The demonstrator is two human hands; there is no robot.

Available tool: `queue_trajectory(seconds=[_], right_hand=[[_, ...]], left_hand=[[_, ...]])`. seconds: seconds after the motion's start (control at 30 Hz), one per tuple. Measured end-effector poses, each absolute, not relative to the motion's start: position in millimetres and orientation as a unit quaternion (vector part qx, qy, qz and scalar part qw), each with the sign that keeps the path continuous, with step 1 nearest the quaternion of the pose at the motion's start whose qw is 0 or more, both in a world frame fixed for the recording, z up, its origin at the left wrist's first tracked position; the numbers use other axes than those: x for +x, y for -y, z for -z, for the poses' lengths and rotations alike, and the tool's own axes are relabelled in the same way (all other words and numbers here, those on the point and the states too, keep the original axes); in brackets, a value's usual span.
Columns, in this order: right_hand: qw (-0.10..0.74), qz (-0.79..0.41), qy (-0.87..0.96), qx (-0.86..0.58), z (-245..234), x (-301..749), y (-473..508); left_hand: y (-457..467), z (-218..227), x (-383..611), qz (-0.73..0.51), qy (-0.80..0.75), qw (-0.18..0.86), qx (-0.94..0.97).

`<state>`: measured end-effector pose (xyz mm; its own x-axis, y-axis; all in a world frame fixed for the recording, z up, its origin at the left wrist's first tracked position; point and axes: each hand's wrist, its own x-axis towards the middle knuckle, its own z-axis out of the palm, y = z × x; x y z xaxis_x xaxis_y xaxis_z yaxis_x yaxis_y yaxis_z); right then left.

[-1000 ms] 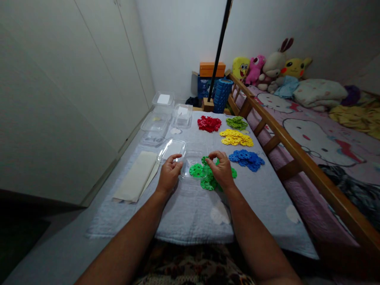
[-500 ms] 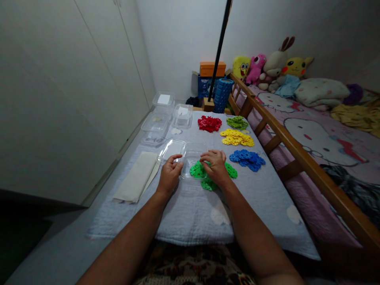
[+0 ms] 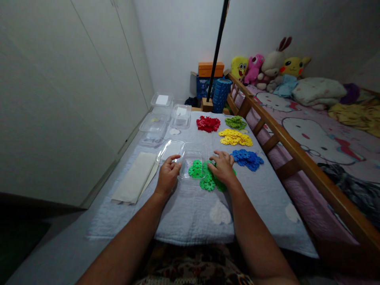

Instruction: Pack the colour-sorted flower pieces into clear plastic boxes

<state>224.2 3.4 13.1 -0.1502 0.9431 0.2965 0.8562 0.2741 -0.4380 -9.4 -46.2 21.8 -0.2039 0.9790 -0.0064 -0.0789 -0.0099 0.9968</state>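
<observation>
A clear plastic container [image 3: 185,152] sits on the cloth in front of me, with several green flower-shaped plastic pieces [image 3: 196,169] inside. At its left wall my left hand [image 3: 168,174] grips the edge between thumb and fingers. My right hand [image 3: 222,168] is just right of the container, over a loose pile of green pieces [image 3: 208,183]. Its fingers are curved and apart, and the hand covers part of the pile. Beside the container's left side lies a clear lid [image 3: 171,148].
Piles of blue pieces [image 3: 247,159], yellow pieces [image 3: 235,137], light green pieces [image 3: 235,122] and red pieces [image 3: 208,124] lie to the right and back. Several lidded clear boxes [image 3: 152,123] stand back left. A folded beige cloth [image 3: 135,178] lies left. A wooden bed rail [image 3: 285,146] borders the right.
My right hand has moved right, from above the container's right side to the loose green pile. My left hand keeps its place at the container's left edge.
</observation>
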Motion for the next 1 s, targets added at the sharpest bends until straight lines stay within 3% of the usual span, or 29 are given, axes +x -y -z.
queue_trajectory(seconds=[0.27, 0.57, 1.0], right_hand=[[0.314, -0.133, 0.716, -0.609, -17, 222, -6], [0.503, -0.206, 0.643, -0.54, -39, 224, -4], [0.274, -0.147, 0.821, -0.479, -45, 185, 10]], left_hand=[[47, -23, -9, -0.568, -0.528, 0.459, 0.433], [44, -18, -11, -0.57, -0.523, 0.462, 0.434], [42, -19, -9, -0.567, -0.503, 0.488, 0.433]])
